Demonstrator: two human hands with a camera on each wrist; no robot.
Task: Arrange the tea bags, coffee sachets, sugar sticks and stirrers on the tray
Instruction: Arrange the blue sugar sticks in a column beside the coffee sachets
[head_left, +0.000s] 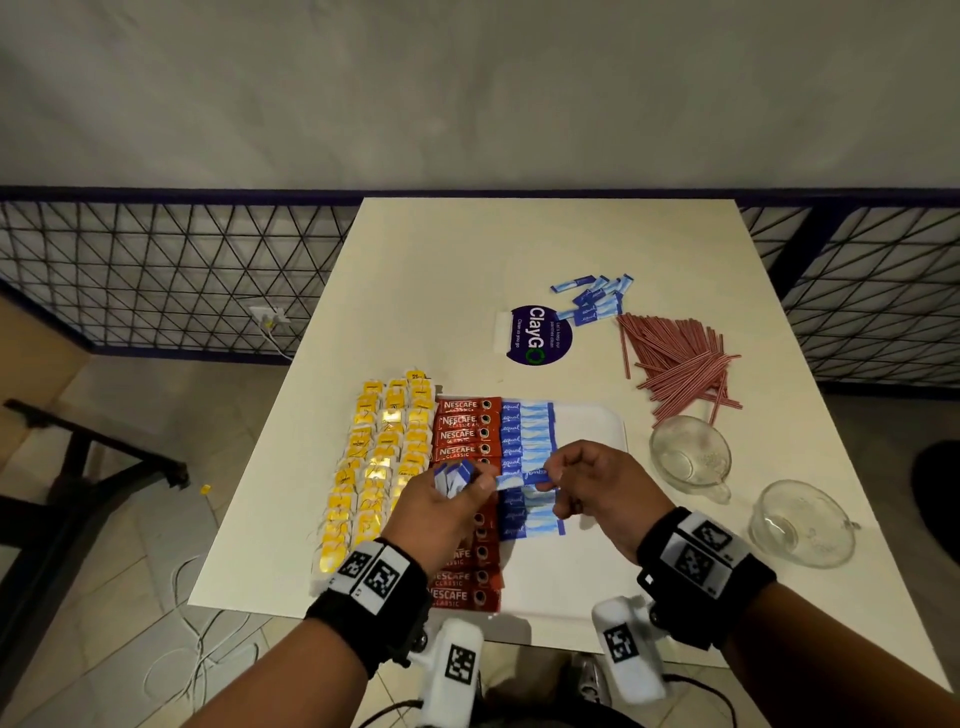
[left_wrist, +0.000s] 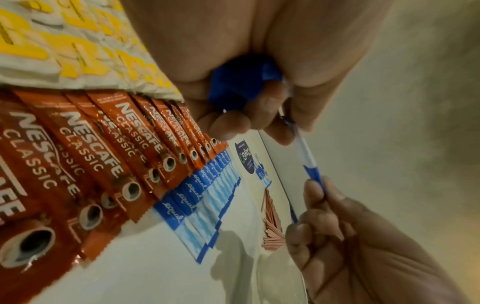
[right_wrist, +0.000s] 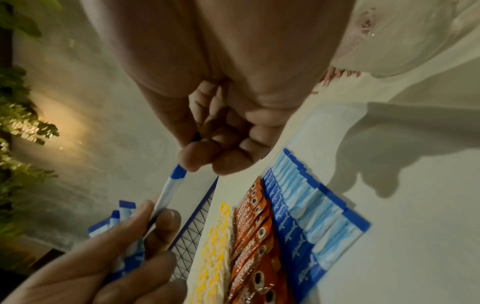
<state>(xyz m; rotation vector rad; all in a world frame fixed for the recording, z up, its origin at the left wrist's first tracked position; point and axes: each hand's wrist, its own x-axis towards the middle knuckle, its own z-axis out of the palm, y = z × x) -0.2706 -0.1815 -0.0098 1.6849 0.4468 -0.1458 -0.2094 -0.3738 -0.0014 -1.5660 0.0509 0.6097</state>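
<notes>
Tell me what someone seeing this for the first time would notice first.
Probably the striped tray: yellow tea bags left, red Nescafe sachets beside them, blue Equal sticks next. Above it, the left hand and right hand pinch one Equal stick between them. Red stirrers lie heaped beyond.

The white table (head_left: 415, 270) stood against a dark mesh railing. Nearest me on it lay my white tray (head_left: 597, 415), its far right corner bare. Beyond the tray a round purple ClayGo sticker (head_left: 540, 335) was stuck flat to the top. Just past the sticker, a loose heap of blue sugar sticks (head_left: 595, 301) lay scattered, and beside them, to the right, a pile of red stirrers (head_left: 680, 364) fanned out. Two clear glass cups (head_left: 691, 457) sat right of the tray, the nearer one (head_left: 802, 522) close to the table's edge; there seemed to be some residue inside them.
</notes>
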